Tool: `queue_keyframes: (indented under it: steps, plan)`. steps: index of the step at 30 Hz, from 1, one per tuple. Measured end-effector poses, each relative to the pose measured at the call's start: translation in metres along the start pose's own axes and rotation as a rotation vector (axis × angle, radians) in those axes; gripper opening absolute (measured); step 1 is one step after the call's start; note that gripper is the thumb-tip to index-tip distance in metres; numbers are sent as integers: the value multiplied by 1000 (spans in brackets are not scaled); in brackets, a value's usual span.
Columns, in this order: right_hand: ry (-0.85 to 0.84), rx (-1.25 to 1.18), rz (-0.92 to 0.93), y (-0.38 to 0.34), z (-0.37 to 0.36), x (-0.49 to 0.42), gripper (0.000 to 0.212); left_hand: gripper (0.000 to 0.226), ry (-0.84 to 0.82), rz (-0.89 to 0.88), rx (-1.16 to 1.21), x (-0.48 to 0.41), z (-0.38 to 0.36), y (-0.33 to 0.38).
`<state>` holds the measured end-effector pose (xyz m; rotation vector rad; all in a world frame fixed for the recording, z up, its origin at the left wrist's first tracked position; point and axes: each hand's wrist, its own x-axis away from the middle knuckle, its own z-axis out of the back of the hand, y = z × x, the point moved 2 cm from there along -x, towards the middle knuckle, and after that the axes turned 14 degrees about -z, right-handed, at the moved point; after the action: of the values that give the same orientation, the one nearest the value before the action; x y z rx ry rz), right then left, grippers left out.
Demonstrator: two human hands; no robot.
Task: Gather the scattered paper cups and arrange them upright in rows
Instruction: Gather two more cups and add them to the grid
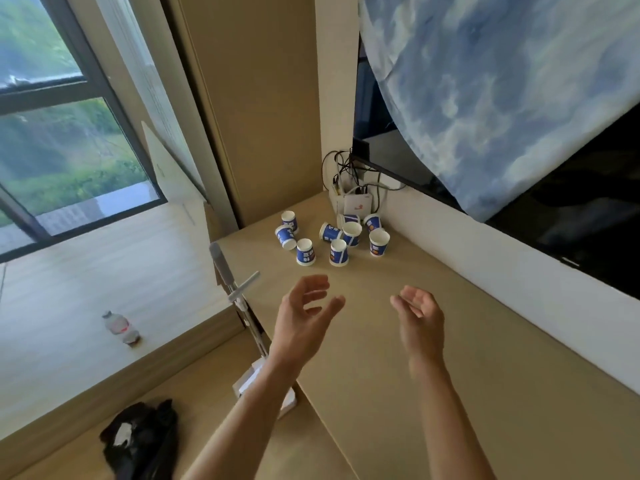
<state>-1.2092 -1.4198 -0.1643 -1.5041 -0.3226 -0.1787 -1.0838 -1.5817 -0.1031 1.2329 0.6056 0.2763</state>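
A plastic bottle (119, 328) is sitting on the pale ledge under the window, and a black bag (145, 441) is lying on the floor nearer. The left hand (304, 317) is hovering above the table (381, 393), its fingers loosely spread and holding nothing. Beyond it, the paper cups (337, 252) are sitting in a loose group near the table's far corner, some standing, some lying on their side. The right hand (420, 315) is hovering too, relaxed and empty.
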Motion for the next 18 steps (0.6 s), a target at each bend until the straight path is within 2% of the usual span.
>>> queue_keyframes:
  steps: [5, 11, 14, 18]
  plan:
    - [-59, 95, -16, -15, -45, -39, 28, 34, 21, 40, 2, -64, 8, -28]
    - [-87, 275, -47, -13, -95, -89, 38, 36, 29, 156, 29, -146, 15, -90]
    - [-76, 394, -74, -10, -123, -117, 48, 38, 26, 205, 15, -185, 21, -129]
    - [-75, 632, -52, -13, -165, -162, 66, 43, 5, 246, -116, -231, 24, -184]
